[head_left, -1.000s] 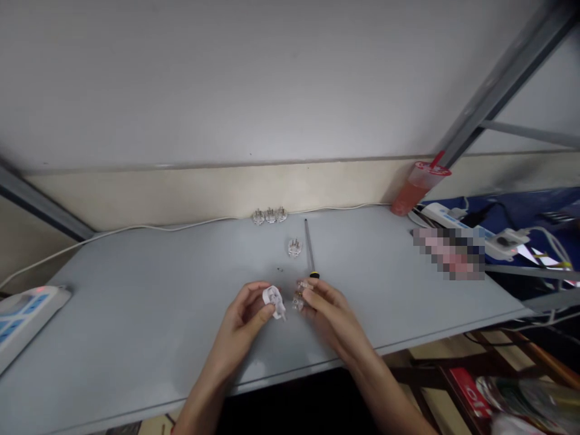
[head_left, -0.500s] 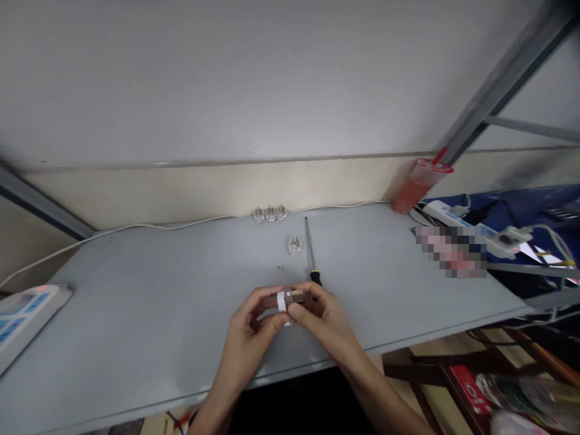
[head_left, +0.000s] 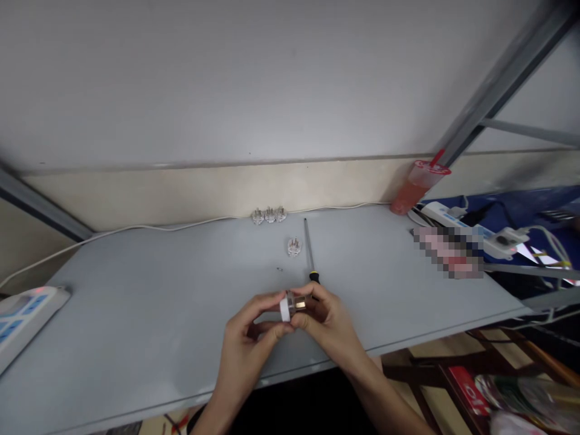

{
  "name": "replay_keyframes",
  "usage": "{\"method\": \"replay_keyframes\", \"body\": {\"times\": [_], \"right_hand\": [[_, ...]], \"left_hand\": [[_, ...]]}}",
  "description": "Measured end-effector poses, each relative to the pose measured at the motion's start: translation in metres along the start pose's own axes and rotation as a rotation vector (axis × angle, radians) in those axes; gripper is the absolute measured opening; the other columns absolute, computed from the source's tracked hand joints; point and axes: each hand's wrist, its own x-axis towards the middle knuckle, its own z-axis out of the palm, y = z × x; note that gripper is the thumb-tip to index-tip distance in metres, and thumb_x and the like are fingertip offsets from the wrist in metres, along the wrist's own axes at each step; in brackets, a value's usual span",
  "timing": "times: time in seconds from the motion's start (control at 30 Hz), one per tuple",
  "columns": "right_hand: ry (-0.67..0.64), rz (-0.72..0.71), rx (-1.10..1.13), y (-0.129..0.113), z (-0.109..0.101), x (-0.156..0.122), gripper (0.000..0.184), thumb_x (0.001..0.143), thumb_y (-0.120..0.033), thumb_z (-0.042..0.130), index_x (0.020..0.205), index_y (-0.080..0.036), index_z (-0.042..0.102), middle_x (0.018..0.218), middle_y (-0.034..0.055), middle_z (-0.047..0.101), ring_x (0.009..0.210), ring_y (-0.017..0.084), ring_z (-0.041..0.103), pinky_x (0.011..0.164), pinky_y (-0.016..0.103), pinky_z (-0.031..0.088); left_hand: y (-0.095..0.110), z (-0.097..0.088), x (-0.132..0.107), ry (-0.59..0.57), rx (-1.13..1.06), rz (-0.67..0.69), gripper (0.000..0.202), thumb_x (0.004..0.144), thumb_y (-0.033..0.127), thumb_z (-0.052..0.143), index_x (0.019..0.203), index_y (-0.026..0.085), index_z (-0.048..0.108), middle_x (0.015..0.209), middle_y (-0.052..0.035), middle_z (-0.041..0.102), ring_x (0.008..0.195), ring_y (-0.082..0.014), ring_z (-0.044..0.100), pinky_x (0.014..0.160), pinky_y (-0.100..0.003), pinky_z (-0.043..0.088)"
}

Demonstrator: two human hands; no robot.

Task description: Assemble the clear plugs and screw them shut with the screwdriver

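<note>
The left hand (head_left: 244, 344) and right hand (head_left: 328, 320) pinch a small clear plug housing (head_left: 294, 304) between their fingertips, held above the grey surface (head_left: 136, 290). It looks light, stiff and slick, and the white collar (head_left: 284, 309) seems the surest place to grip.

Four plug cores (head_left: 293, 246), one screwdriver (head_left: 310, 251), one held plug (head_left: 293, 306), two hands (head_left: 328, 323)

Grey desk (head_left: 136, 302) standing against a cream wall (head_left: 203, 187)
A steel post (head_left: 502, 78) is slanting upper right; tan floor (head_left: 435, 405) is showing below the desk.
</note>
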Motion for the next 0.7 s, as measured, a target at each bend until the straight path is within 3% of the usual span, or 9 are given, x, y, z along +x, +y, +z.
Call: {"method": "replay_keyframes", "body": {"times": [0.17,0.47,0.7], "right_hand": [[0.008,-0.055,-0.038,-0.001,-0.001,-0.003,0.029,0.070,-0.023,0.076,0.093,-0.019,0.059,0.085,0.0009,0.067,0.080,0.011,0.062,0.074,0.024,0.048],[0.058,-0.330,-0.142,-0.009,0.007,-0.015,0.032,0.070,-0.013,0.074,0.098,-0.025,0.066,0.085,-0.0011,0.055,0.079,0.009,0.056,0.072,0.022,0.047],[0.038,-0.414,-0.195,-0.023,0.012,-0.021,0.032,0.070,-0.012,0.075,0.097,-0.027,0.066,0.082,-0.0024,0.054,0.076,0.008,0.053,0.068,0.020,0.046]], "left_hand": [[0.000,0.001,-0.003,-0.009,-0.022,0.057,0.030,0.075,0.015,0.074,0.103,0.026,0.074,0.104,-0.0068,0.072,0.094,-0.0226,0.069,0.065,-0.026,0.062],[0.005,0.000,-0.012,0.032,0.151,0.288,0.037,0.077,0.014,0.074,0.109,0.031,0.072,0.112,-0.0055,0.073,0.099,-0.0240,0.071,0.083,-0.035,0.061],[0.009,0.001,-0.010,0.012,0.172,0.436,0.042,0.079,0.010,0.071,0.114,0.034,0.069,0.114,-0.0002,0.073,0.096,-0.0171,0.072,0.082,-0.024,0.061]]}}
